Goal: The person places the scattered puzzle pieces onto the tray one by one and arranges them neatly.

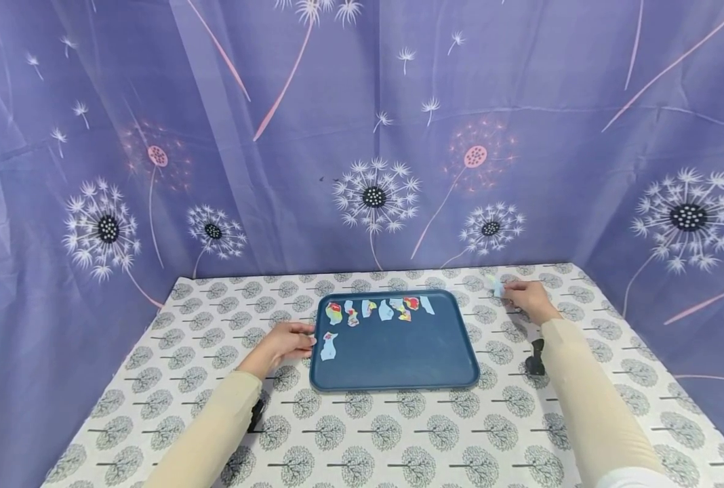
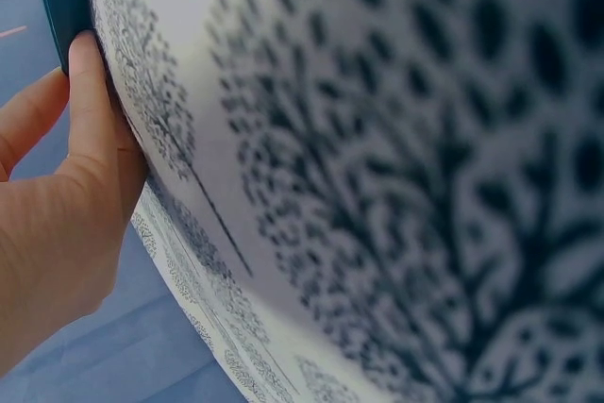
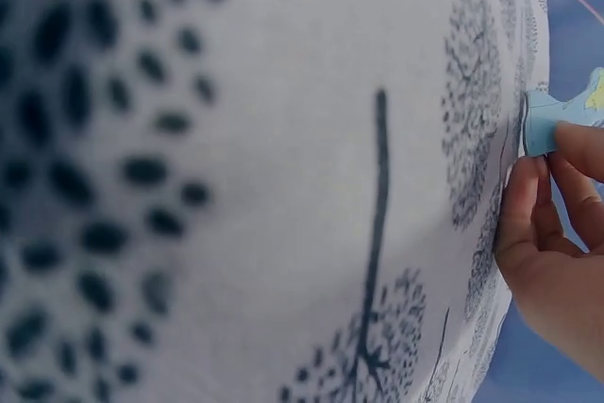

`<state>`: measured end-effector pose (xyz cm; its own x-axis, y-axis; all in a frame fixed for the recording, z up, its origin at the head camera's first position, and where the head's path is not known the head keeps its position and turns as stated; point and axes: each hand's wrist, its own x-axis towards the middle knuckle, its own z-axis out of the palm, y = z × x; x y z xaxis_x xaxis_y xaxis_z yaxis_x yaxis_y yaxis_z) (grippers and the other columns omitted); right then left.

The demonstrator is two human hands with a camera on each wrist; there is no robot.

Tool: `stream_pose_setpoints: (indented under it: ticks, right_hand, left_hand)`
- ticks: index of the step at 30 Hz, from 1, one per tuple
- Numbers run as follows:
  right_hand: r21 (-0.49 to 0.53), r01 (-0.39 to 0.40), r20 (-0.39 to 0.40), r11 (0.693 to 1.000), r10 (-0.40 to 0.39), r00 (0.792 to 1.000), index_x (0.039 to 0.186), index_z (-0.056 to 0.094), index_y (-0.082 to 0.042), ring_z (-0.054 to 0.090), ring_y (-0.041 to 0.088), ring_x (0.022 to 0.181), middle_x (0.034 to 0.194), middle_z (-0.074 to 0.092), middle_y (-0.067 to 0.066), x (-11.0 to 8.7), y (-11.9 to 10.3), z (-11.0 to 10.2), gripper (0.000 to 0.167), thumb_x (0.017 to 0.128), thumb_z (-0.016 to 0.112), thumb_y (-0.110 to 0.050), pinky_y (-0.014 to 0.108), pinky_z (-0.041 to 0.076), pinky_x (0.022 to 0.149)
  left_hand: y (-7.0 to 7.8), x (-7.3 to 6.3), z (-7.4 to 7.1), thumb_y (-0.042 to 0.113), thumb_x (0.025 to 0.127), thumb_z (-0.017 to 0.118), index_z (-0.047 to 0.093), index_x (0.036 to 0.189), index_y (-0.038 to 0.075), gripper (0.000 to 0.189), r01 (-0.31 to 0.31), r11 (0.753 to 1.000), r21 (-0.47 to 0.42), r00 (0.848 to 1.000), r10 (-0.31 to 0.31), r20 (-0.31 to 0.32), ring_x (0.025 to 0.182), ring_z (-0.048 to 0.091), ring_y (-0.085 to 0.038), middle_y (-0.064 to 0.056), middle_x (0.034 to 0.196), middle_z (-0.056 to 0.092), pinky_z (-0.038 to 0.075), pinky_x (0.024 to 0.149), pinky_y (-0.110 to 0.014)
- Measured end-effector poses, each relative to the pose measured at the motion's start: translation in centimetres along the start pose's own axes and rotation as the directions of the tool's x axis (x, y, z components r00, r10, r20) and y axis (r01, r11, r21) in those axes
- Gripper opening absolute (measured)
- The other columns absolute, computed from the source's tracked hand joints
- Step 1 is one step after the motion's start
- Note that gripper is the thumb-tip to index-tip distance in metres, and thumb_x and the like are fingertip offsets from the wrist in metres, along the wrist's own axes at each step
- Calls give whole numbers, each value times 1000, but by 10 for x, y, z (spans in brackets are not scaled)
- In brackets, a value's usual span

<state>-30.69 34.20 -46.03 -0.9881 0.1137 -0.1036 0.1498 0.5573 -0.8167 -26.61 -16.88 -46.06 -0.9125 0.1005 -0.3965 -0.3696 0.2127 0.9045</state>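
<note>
A dark blue rectangular tray point(image 1: 398, 352) lies on the table, with several irregular paper pieces along its far edge, light blue with red and yellow patches. Another light blue piece point(image 1: 328, 347) lies nearer, at the tray's left side. My left hand point(image 1: 281, 347) holds the tray's left rim, thumb and fingertips right at the edge point(image 2: 64, 7). To the right of the tray, beyond its far right corner, my right hand point(image 1: 528, 298) pinches a light blue paper piece point(image 1: 497, 287) with a yellowish patch. The right wrist view shows this piece point(image 3: 545, 120) between thumb and fingers, close to the cloth.
A white cloth point(image 1: 386, 440) printed with grey trees covers the table. Behind and beside it hangs a purple curtain point(image 1: 313, 224) with dandelion prints. Black wrist-worn gear point(image 1: 535, 359) shows beside the right forearm.
</note>
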Motion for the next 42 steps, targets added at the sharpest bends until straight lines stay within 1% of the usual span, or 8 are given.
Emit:
stream_pose_setpoints:
  ticks: [5,9,13,15,18,24,33,42]
  right_hand:
    - [33,-14,-13,999,15,1000,130,51,11,61,13,82,116,61,25,-3,-2,0,45,96,55,-18,26,56,76]
    - [43,-1,-15,999,2,1000,131,49,12,64,29,98,131,49,32,-4,-4,1,46,97,53,-18,35,56,89]
    - [50,23,-24,998,-22,999,133,47,12,58,39,112,136,45,32,-5,-9,2,47,98,52,-20,45,50,100]
    - [58,36,-38,998,-34,999,133,47,11,59,37,109,134,48,32,-5,-12,3,47,98,53,-20,46,49,100]
    - [57,59,-52,997,-56,997,133,49,8,61,24,98,129,53,30,-6,-17,3,45,97,55,-19,42,52,96]
    - [178,126,-28,976,-123,992,137,40,11,57,0,84,125,51,29,-6,-26,8,47,95,54,-4,26,55,91]
    - [314,153,42,937,-174,984,148,28,2,61,7,85,123,47,30,-13,-43,13,64,89,53,8,30,56,91]
    - [345,167,88,924,-210,974,146,30,5,59,12,86,119,45,29,-20,-52,27,64,86,53,11,33,57,89]
  left_hand:
    - [-1,1,0,-10,86,61,53,127,-11,42,6,1000,0,1000,-6,-2,75,66,-18,-20,95,65,62,77,-31]
    - [-2,1,1,-9,87,60,54,127,-10,41,17,1000,7,1000,-17,-6,76,65,-19,-20,96,64,61,77,-31]
    - [-1,1,1,-9,87,61,54,127,-10,41,14,1000,9,1000,-14,-10,76,65,-18,-20,96,64,61,77,-31]
    - [0,1,2,-9,86,61,54,127,-10,42,7,1000,6,1000,-7,-9,74,66,-18,-20,95,65,62,77,-31]
    - [0,1,2,-10,85,62,54,126,-11,42,2,1000,1,1000,-2,-4,72,66,-17,-19,92,65,62,76,-30]
    - [1,0,1,-9,86,61,53,128,-11,42,8,1000,7,1000,-8,-2,73,65,-17,-18,93,64,62,76,-30]
    - [2,0,0,-9,86,61,54,127,-10,41,8,1000,7,1000,-8,-3,73,66,-17,-18,93,65,62,76,-30]
    - [1,2,1,-9,86,61,54,128,-10,42,15,1000,12,1000,-15,-11,74,66,-18,-19,94,65,62,76,-30]
